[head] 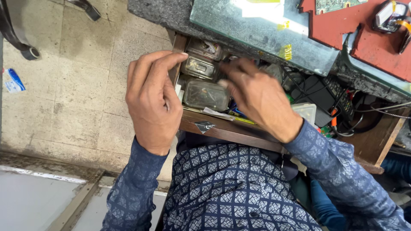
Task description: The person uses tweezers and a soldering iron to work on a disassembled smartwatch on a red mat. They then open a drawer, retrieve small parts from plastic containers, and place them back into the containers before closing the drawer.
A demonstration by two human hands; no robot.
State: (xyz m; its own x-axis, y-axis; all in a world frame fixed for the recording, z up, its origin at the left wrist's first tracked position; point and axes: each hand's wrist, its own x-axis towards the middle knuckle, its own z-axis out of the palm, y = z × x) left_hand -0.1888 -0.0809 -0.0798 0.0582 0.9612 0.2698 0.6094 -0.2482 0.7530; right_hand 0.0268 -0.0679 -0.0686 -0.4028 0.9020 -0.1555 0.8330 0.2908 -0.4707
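Head view: drawer (222, 130) pulled open under worktop (171, 13), crammed with clear plastic boxes (206, 95). Left hand (152, 100) pinched at drawer's edge, holding nothing visible; right hand (257, 96) reaching over boxes, fingers (233, 70) loosely curled, grasp unclear. Nothing lifted out yet.

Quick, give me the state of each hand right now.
Left hand: fingers pinched together above the drawer edge, nothing visible in them.
Right hand: reaching into the drawer over the clear plastic boxes; grip cannot be told.
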